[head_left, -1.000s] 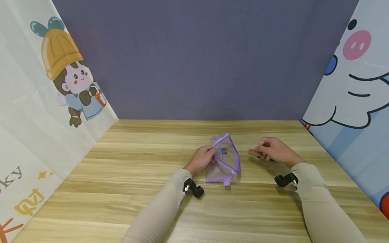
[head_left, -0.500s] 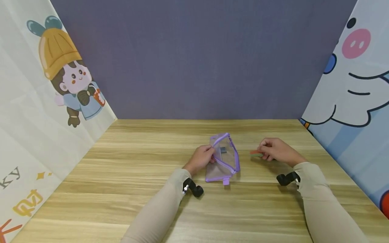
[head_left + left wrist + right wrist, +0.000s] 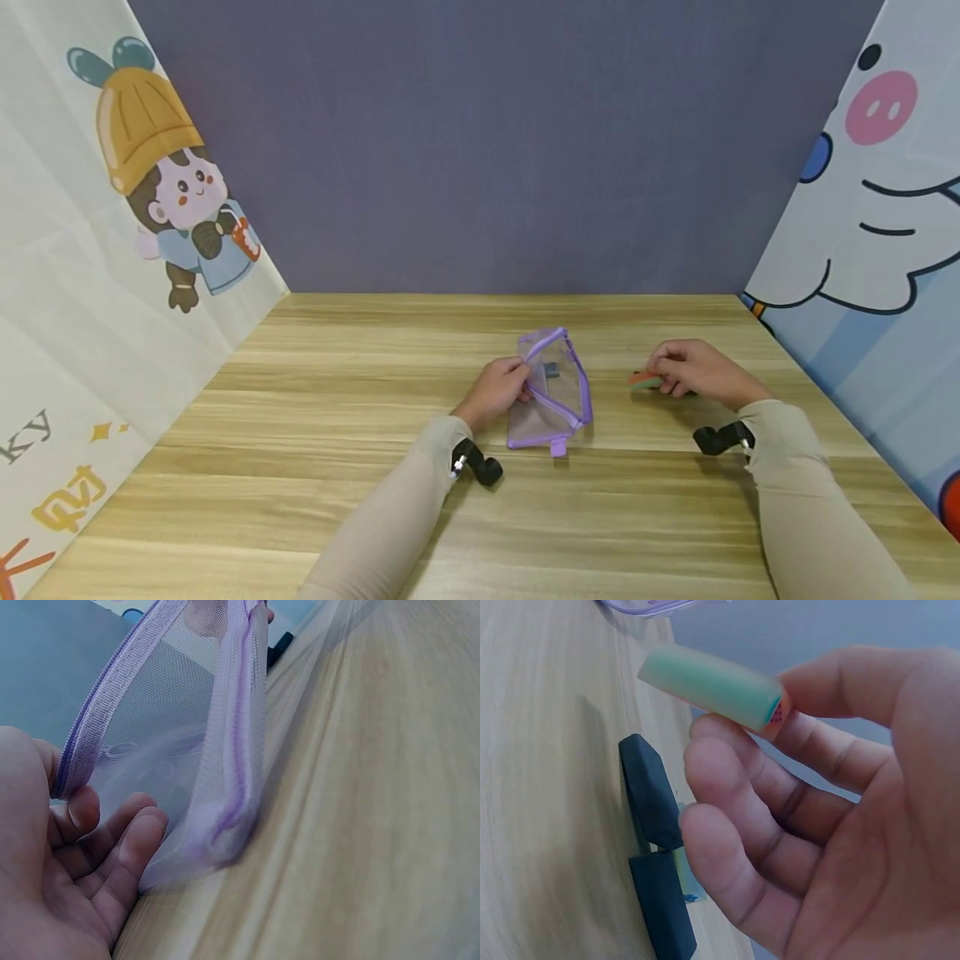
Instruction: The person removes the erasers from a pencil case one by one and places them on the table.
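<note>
My left hand (image 3: 495, 390) pinches the zipper edge of a see-through mesh pouch (image 3: 528, 429) with purple trim. The pouch's mouth gapes to the right, and a small blue-grey item (image 3: 552, 370) shows through it. In the left wrist view, the purple zipper band (image 3: 101, 712) runs up from the thumb and finger of that hand. My right hand (image 3: 693, 371), right of the pouch, pinches a small green-and-orange eraser (image 3: 712, 686) between thumb and forefinger, above the table. Its other fingers (image 3: 727, 859) are loosely curled.
Two black blocks (image 3: 651, 791) lie end to end on the wooden table (image 3: 360, 500) near the right hand, with a pale green item (image 3: 690, 874) beside them. A grey panel (image 3: 480, 150) stands behind, with printed sheets (image 3: 45, 208) at the sides.
My right hand has drifted right with the eraser, away from the pouch, and the eraser has turned slightly. The left hand and pouch have stayed in place.
</note>
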A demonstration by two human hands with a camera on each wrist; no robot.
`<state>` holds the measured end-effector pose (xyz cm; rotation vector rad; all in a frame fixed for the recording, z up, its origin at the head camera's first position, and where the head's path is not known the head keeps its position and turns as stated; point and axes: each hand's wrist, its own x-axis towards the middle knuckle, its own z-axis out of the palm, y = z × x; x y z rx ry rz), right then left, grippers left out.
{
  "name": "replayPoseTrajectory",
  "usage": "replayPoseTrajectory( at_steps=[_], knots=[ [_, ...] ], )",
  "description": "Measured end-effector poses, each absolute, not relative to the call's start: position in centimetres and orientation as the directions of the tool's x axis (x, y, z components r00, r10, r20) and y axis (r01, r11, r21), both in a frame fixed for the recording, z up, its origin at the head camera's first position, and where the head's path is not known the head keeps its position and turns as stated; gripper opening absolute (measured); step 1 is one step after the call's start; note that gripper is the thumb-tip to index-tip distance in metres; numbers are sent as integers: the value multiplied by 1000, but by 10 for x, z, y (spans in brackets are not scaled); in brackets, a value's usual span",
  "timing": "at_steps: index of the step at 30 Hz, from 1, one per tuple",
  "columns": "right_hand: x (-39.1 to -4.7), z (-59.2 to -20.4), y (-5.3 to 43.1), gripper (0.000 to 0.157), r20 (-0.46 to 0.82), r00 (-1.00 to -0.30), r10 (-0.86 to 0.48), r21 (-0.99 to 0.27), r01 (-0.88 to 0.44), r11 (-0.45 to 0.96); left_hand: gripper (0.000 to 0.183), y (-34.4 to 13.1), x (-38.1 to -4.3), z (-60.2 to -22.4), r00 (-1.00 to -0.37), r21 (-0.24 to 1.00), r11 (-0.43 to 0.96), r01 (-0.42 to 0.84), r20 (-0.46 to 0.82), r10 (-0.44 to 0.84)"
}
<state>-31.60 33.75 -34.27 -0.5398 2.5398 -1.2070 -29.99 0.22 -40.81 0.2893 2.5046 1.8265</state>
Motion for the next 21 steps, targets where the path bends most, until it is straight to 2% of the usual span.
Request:
replayPoseTrajectory(
  at_steps=[7,13,21],
  knots=[
    [-315,-340,345,28,-76,-882,-464,-789,-231,569,26,3,-300,-406,-983,945,298,133,86,165],
    [-316,-340,352,30,-113,-891,-441,-797,-184,575,26,3,-299,-405,-982,944,303,129,79,171],
    [-313,-340,356,33,-131,-891,-435,-767,-187,614,26,3,-297,-404,-982,945,301,132,82,172]
  ],
)
